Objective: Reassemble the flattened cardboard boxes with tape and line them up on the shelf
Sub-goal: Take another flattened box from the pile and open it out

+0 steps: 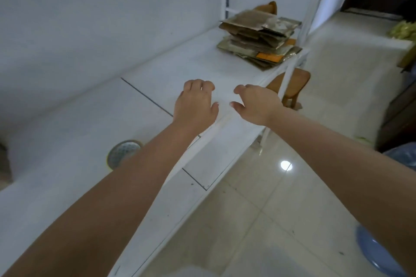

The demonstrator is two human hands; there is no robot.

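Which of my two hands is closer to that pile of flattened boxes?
Your right hand; the flattened boxes lie beyond it, the left hand farther back.

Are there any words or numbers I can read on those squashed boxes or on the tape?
No text can be read anywhere in this picture.
Stack of flattened cardboard boxes: brown and shiny faces and an orange patch, but any print is too blurred to read.
Roll of tape: no lettering shows on it.
White shelf: plain, no label or sign.
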